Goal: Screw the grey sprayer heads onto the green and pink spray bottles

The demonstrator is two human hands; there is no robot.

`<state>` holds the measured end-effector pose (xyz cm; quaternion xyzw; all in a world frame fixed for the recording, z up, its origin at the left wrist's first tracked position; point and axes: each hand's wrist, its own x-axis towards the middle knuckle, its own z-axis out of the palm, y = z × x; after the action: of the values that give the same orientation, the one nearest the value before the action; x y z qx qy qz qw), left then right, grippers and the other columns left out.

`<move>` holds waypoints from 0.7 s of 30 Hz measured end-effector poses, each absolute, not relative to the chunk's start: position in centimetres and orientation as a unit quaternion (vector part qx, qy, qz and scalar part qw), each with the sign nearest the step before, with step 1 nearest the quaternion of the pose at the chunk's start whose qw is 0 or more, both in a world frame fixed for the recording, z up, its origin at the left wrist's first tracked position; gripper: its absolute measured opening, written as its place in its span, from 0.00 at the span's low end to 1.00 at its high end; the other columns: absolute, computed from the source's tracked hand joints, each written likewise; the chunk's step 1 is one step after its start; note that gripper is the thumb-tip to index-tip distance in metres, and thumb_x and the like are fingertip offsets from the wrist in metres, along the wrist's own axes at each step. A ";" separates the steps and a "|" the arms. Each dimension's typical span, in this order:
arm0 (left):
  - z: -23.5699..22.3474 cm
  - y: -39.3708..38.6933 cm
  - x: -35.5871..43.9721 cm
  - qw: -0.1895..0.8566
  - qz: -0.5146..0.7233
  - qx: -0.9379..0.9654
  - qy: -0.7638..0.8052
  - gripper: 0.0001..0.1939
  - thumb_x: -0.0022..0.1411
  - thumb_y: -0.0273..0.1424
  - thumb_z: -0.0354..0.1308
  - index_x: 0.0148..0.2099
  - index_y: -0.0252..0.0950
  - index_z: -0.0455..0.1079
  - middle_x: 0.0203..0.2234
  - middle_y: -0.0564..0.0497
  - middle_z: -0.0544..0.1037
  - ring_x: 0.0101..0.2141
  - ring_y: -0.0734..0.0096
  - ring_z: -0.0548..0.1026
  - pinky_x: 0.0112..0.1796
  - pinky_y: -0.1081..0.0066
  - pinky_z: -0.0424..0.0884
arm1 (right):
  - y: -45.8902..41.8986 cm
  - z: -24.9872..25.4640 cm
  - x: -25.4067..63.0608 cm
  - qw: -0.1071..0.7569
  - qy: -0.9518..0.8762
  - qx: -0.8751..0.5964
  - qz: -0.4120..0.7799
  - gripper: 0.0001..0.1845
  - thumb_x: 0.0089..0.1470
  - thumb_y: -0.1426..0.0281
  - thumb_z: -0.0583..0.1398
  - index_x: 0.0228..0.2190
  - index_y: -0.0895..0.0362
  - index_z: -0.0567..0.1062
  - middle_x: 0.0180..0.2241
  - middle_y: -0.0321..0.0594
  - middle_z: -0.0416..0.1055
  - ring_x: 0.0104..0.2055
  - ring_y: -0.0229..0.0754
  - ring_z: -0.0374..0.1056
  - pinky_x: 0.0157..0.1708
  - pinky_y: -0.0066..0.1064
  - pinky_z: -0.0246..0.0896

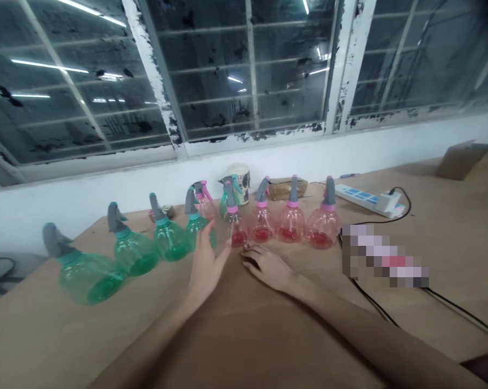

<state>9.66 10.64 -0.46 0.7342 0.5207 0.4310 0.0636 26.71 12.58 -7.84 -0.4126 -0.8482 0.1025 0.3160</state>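
Observation:
My left hand (207,258) has its fingers raised and its thumb apart, in front of a green spray bottle (195,222) and beside a pink spray bottle (234,221). It holds nothing. Low on the table, my right hand (271,268) has its fingertips close to the base of that same pink bottle; whether they touch cannot be made out. Its fingers are loosely bent, with a gap at the thumb. Further green bottles with grey triggers, such as this tilted-looking green spray bottle (87,275), stand to the left. More pink spray bottles (291,221) line up to the right.
Behind the row are two more spray bottles, a patterned paper cup (242,183) and a brown box (288,189). At right lie a white power strip (359,198) with a plug, a pixelated object (383,256) and black cables. A cardboard box (458,160) sits far right, below windows.

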 end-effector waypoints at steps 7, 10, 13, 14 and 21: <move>-0.4 18.2 14.0 0.067 0.487 0.676 0.549 0.32 0.55 0.42 0.54 0.57 0.28 0.52 0.52 0.34 0.63 0.54 0.53 0.61 0.51 0.57 0.58 | 12.5 -7.7 26.7 0.319 -0.848 -0.410 0.102 0.16 0.57 0.69 0.51 0.45 0.59 0.70 0.48 0.46 0.68 0.55 0.43 0.58 0.56 0.38 0.52; -0.3 19.4 14.4 0.068 0.477 0.680 0.553 0.27 0.56 0.42 0.53 0.52 0.29 0.58 0.46 0.37 0.69 0.48 0.54 0.68 0.48 0.57 0.62 | 12.4 -7.5 26.8 0.327 -0.841 -0.416 0.109 0.14 0.56 0.70 0.52 0.42 0.57 0.72 0.46 0.44 0.70 0.53 0.43 0.62 0.53 0.37 0.56; 0.2 19.4 13.7 0.080 0.442 0.697 0.558 0.19 0.56 0.41 0.52 0.43 0.31 0.66 0.36 0.40 0.75 0.40 0.54 0.73 0.42 0.58 0.66 | 12.1 -6.9 26.9 0.383 -0.796 -0.451 0.125 0.12 0.55 0.70 0.52 0.38 0.53 0.73 0.39 0.38 0.74 0.42 0.42 0.69 0.44 0.36 0.64; 0.5 19.1 13.4 0.085 0.429 0.703 0.560 0.18 0.56 0.41 0.53 0.40 0.31 0.67 0.33 0.41 0.76 0.38 0.55 0.74 0.40 0.59 0.66 | 12.0 -6.6 27.0 0.419 -0.772 -0.460 0.129 0.11 0.54 0.70 0.51 0.37 0.53 0.72 0.37 0.37 0.74 0.39 0.41 0.70 0.41 0.35 0.65; 1.3 13.0 10.9 0.125 0.366 0.733 0.560 0.17 0.55 0.44 0.53 0.35 0.35 0.71 0.29 0.47 0.78 0.34 0.58 0.75 0.35 0.63 0.68 | 11.0 -5.8 26.8 0.525 -0.701 -0.454 0.161 0.19 0.50 0.60 0.57 0.43 0.55 0.64 0.41 0.45 0.69 0.43 0.45 0.67 0.43 0.40 0.63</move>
<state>10.86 12.98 1.35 0.7330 0.5596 0.3662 0.1247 26.78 10.96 -5.79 -0.4541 -0.7013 0.1607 0.5255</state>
